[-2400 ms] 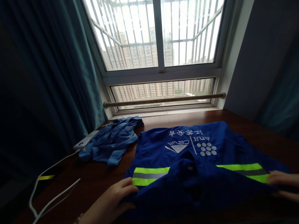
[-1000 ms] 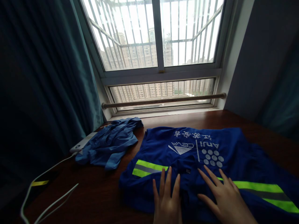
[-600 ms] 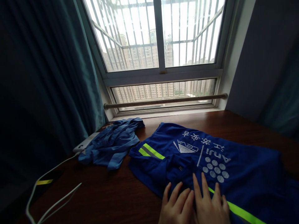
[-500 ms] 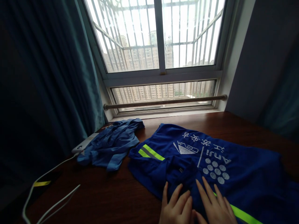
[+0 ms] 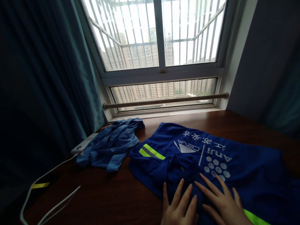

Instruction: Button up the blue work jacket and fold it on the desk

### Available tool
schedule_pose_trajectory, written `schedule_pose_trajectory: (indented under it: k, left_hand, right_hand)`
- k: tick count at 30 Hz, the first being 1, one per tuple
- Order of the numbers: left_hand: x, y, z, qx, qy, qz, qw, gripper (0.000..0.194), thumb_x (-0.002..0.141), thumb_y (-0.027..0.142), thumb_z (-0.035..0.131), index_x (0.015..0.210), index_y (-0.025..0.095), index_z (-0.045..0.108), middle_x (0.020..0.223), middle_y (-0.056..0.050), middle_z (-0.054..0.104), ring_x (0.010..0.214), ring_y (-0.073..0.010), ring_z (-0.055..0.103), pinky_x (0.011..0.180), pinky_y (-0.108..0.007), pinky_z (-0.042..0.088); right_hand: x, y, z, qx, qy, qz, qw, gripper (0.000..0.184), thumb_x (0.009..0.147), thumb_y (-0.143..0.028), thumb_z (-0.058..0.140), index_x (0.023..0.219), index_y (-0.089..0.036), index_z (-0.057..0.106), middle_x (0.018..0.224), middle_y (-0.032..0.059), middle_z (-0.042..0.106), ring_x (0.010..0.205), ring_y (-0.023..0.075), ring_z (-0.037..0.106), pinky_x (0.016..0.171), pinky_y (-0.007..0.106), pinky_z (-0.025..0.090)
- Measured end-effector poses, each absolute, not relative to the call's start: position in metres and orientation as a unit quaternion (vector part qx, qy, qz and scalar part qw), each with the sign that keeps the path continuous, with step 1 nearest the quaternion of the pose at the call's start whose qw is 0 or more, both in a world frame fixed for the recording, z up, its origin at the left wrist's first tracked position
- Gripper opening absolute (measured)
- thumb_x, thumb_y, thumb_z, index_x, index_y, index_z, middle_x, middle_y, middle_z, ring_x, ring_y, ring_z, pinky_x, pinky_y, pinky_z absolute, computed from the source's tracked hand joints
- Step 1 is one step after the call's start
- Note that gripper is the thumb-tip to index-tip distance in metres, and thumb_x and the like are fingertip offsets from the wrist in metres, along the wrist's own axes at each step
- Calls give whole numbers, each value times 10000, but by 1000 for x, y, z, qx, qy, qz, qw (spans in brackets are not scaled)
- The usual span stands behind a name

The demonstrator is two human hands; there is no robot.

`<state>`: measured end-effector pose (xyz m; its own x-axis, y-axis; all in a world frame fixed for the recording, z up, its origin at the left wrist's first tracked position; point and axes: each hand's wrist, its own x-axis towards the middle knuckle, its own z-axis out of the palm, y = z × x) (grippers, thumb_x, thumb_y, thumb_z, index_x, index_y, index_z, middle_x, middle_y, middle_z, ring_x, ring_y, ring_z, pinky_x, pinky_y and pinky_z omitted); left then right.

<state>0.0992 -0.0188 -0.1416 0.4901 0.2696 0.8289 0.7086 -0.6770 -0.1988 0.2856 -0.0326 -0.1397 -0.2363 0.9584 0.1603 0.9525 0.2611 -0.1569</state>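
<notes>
A royal-blue work shirt (image 5: 246, 159) with white logo print and yellow-green reflective stripes lies spread, turned at an angle, on the dark wooden table (image 5: 117, 197). My left hand (image 5: 179, 204) rests flat on the shirt's near edge, fingers stretched out and apart. Just to its right, my right hand (image 5: 222, 200) also lies flat on the fabric below the white dot logo, fingers spread. Neither hand grips anything.
A crumpled lighter-blue garment (image 5: 112, 142) lies at the table's back left, partly over a white device (image 5: 81, 145). White cables (image 5: 47, 179) trail off the left edge. Dark teal curtains (image 5: 47, 78) hang left, and a barred window (image 5: 159, 53) stands behind.
My hands came from the shirt's two side edges to its middle. The shirt has turned so its right side lies nearer me. My fingers have since spread a little.
</notes>
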Motion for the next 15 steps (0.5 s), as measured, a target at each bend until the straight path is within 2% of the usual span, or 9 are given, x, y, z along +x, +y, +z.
schedule_pose_trajectory:
  k: [8,15]
  left_hand:
    - [97,-19,-142,-829,-295,-396,264,216,771,342,489,880,231,639,1079,-48,600,1166,-261,412,1003,-582,-18]
    - [98,-19,-146,-819,-305,-414,255,208,760,363,510,854,229,638,1095,-41,591,1165,-259,412,1017,-564,-13]
  right_hand:
    - [307,4,-139,-688,-706,-22,166,372,786,-433,408,1151,-493,449,1292,-100,399,1164,371,343,802,686,276]
    - [340,13,-143,-762,-596,-92,235,429,791,-467,334,1147,-329,530,1233,50,478,1118,369,399,804,625,342]
